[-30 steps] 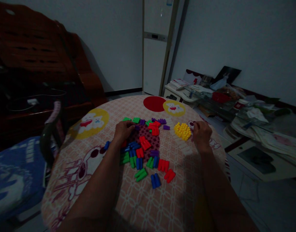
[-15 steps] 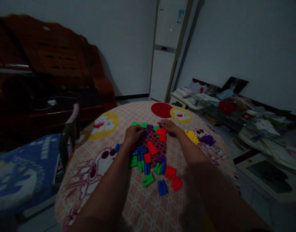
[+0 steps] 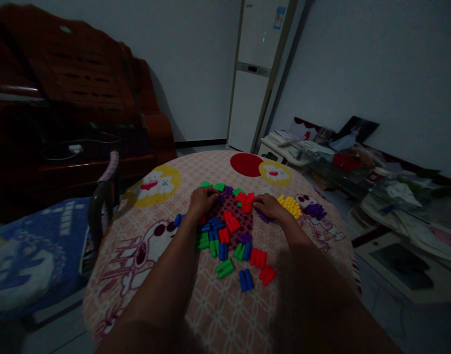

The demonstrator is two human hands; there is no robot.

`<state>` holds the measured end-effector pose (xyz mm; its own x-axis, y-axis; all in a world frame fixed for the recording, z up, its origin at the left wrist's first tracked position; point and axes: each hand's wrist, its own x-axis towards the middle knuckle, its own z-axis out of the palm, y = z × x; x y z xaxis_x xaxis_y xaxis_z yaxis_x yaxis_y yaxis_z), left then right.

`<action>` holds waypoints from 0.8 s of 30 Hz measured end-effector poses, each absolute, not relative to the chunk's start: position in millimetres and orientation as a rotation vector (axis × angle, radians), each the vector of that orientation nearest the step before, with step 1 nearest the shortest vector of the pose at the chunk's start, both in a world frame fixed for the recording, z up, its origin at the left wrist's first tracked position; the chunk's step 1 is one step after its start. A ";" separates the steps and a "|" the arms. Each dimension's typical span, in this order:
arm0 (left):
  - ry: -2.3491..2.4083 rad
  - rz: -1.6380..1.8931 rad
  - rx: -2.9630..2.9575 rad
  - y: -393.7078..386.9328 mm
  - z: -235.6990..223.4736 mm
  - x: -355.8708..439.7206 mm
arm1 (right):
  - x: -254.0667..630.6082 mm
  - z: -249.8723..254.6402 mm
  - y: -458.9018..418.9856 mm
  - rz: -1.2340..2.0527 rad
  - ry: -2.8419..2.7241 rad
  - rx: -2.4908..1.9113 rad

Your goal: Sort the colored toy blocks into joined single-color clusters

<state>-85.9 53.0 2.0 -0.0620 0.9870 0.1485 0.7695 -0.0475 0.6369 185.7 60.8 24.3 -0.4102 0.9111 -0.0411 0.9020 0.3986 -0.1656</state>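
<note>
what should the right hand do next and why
Probably bring the purple piece at the right hand over to the purple cluster. That piece lies right by the fingers, whether gripped or not is hard to tell, and the cluster matches its colour, just past the yellow cluster, which is also grouped by colour.

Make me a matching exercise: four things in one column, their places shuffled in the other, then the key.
1. Yellow cluster
2. Purple cluster
3. Red printed circle
4. Blue cloth

A. Near the far edge of the tablecloth
B. Farthest right of the plastic pieces
C. Left of the table, on the chair
D. Just right of the right hand

Pairs: 1-D, 2-B, 3-A, 4-C
</note>
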 end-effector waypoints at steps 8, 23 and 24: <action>1.897 0.836 1.903 49.2 7.0 -85.5 | 203.9 16.6 23.4 1.098 -1.963 -1.352; 1.907 0.796 1.911 53.1 2.3 -87.2 | 201.0 0.8 21.4 0.369 -2.380 -1.426; 1.914 0.792 1.913 53.1 2.6 -87.1 | 201.5 -2.0 21.5 0.280 -2.423 -1.472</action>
